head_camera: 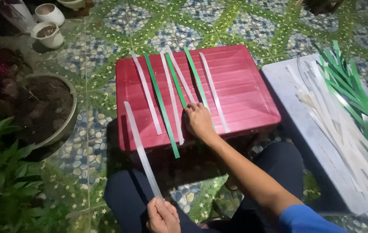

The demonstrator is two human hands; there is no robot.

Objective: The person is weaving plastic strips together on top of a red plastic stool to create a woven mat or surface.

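down in the head view, the left hand (162, 215) is closed around the near end of a long white strip (141, 149), thumb and fingers pinching it low over the lap; the strip slants up and away from the fingers until its far end lies over the left edge of the red plastic stool top (244, 92). the right hand (198, 121) rests palm down on that red top, fingers bent and pressing on the near ends of a green strip (198, 80) and a white strip beside it; it clasps nothing.

other white and green strips (161, 103) lie side by side across the red surface, fanned slightly, some hanging over its near edge. to the right, a grey board (294, 108) carries a loose heap of green and white strips (352, 112). the floor (171, 30) is tiled in a pebble and green leaf pattern. on the left stand a big soil-filled pot (46, 110), leafy plants (7, 172), and small white pots (48, 23) farther back.
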